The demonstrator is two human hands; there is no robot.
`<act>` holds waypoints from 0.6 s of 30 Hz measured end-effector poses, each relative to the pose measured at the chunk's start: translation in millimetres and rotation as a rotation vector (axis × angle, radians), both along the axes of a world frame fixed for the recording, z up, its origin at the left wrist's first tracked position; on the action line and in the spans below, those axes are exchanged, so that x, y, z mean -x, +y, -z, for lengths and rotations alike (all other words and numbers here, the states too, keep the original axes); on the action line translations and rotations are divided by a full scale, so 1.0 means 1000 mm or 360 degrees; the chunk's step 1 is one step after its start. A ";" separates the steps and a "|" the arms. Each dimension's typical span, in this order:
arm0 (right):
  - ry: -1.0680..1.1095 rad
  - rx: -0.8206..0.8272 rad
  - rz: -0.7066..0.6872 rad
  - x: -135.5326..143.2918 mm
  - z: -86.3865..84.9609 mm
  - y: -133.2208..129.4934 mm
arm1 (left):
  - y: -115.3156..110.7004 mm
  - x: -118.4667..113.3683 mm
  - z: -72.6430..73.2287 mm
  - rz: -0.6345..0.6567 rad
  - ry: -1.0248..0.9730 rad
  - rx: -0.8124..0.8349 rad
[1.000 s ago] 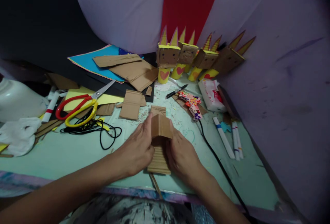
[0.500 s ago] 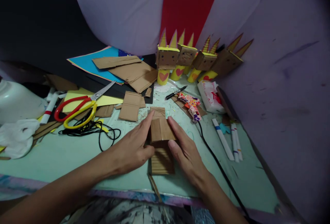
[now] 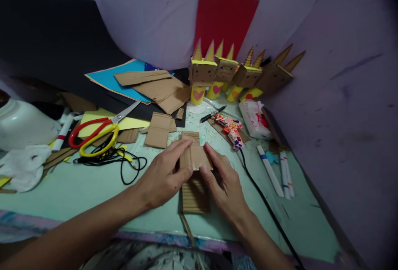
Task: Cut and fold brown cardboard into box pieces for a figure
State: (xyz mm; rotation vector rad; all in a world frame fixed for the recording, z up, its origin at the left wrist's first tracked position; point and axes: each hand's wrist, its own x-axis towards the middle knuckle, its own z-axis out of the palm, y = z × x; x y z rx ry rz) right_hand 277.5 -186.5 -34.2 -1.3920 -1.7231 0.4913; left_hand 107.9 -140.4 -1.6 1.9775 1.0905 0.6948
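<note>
A small folded piece of brown cardboard (image 3: 196,157) is held between my two hands, over the table's front middle. My left hand (image 3: 169,172) grips its left side, thumb at the near edge and fingers on top. On the opposite side my right hand (image 3: 222,174) has its thumb at the near corner and its fingers along the right edge. Beneath lies a corrugated cardboard strip (image 3: 195,195), its near end toward me and another cardboard end (image 3: 190,137) showing beyond. A thin cardboard sliver (image 3: 187,226) hangs at the table's front edge.
Red-and-yellow scissors (image 3: 102,133) and black cord (image 3: 124,162) lie left. A patterned glue gun (image 3: 230,129) with its cable is at right, near white markers (image 3: 270,172) and a tissue pack (image 3: 255,119). Horned cardboard figures (image 3: 203,73) stand behind. Cardboard scraps (image 3: 158,130) lie mid-table.
My left fingers have moved from beside the folded cardboard onto its top left, and the left thumb has come to its near edge. The piece looks pressed flatter.
</note>
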 end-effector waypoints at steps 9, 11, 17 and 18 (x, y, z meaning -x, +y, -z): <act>0.0105 0.0099 0.0000 -0.002 0.000 -0.001 | 0.004 -0.014 0.005 -0.0309 0.0002 -0.0072; 0.0176 0.0163 -0.0011 -0.006 -0.001 -0.005 | 0.004 -0.012 0.005 -0.0324 0.0010 -0.0057; 0.0225 0.0199 -0.0232 -0.021 -0.004 -0.028 | 0.004 -0.008 0.003 -0.0296 0.0062 -0.0041; 0.0189 0.0215 -0.0297 -0.023 -0.004 -0.031 | 0.004 -0.008 0.003 -0.0296 0.0075 -0.0039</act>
